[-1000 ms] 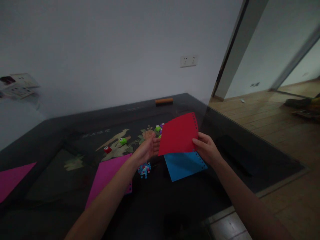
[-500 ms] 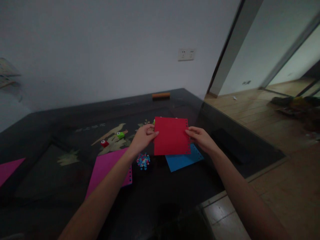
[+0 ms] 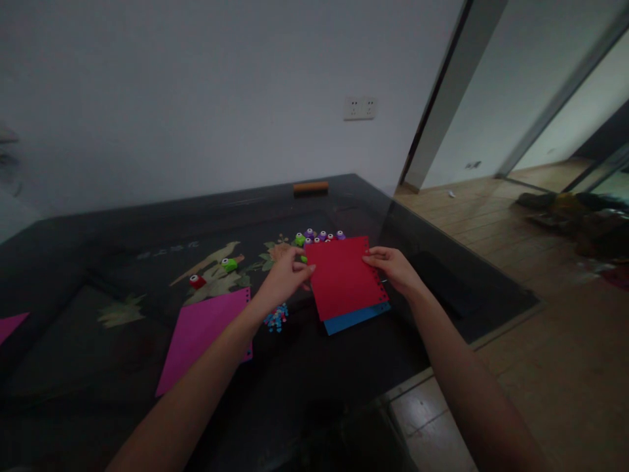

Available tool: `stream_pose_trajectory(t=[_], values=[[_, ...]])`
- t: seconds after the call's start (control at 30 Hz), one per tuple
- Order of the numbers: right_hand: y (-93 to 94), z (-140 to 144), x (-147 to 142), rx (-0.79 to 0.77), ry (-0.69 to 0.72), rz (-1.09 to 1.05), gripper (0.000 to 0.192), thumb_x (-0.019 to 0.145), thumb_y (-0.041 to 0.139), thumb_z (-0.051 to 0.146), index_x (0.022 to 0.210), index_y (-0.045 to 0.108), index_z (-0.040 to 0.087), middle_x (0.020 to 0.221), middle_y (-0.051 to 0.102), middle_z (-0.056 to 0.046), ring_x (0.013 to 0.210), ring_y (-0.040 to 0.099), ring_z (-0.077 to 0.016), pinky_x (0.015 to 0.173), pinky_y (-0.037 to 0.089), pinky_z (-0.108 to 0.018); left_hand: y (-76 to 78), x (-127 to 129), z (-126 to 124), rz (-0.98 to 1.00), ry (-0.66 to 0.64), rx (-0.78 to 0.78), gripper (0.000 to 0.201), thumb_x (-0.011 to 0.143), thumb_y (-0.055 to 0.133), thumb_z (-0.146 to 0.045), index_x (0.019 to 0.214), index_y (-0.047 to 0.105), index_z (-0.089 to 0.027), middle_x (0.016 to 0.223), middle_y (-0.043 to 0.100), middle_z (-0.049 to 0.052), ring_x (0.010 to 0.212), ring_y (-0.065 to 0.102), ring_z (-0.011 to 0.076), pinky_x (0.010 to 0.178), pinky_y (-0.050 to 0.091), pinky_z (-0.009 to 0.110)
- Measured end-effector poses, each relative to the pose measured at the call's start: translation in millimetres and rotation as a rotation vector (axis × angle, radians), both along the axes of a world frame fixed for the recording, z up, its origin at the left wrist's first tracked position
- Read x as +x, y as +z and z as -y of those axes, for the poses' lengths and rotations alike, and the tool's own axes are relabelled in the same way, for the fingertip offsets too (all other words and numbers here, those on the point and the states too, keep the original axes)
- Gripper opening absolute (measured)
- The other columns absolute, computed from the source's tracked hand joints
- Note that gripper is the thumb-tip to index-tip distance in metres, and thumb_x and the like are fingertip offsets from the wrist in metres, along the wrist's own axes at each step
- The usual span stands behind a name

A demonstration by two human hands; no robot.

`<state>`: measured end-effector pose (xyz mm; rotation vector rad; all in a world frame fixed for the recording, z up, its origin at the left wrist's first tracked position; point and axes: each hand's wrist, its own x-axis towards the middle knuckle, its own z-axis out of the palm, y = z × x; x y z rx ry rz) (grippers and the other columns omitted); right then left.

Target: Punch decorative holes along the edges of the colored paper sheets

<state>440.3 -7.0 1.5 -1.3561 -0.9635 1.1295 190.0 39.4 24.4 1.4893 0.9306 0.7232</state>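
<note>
Dark desk (image 3: 304,387). Magenta sheet (image 3: 209,328) lying on it, left side. Red sheet (image 3: 344,278), hole-edged at right, held over blue sheet (image 3: 356,318), mostly covering it; contact unclear. Left hand (image 3: 285,274) pinches red's left edge, right hand (image 3: 397,267) its right edge. Small eye-topped gadgets (image 3: 323,235) clustered behind. Tiny paper bits (image 3: 276,319) between magenta and blue.

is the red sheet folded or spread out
Spread: the red sheet shows one broad face with no visible crease; the left hand holds one side, the right hand the punched edge.
</note>
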Motion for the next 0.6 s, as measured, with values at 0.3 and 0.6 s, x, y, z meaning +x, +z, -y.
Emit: stream_pose_trajectory(t=[0.3,0.6], values=[[-5.2,1,18,-0.118,0.071,0.100,0.023,0.058,0.076,0.027,0.074,0.064,0.017,0.060,0.063,0.002,0.050,0.054,-0.0093,0.049,0.040,-0.022,-31.8,-12,77,-0.256,0.042,0.692,0.038,0.084,0.045,-0.012,0.120,0.044,-0.024,0.132,0.043,0.009,0.125,0.040,0.0222,0.102,0.040,0.043],[-19.2,-5,15,-0.202,0.059,0.139,0.019,0.056,0.075,0.020,0.071,0.064,0.017,0.058,0.064,0.001,0.052,0.056,-0.0125,0.052,0.042,-0.025,-55.4,-19,90,-0.560,-0.142,0.808,0.035,0.089,0.042,-0.017,0.123,0.046,-0.021,0.138,0.042,0.012,0.131,0.037,0.0246,0.105,0.038,0.045]])
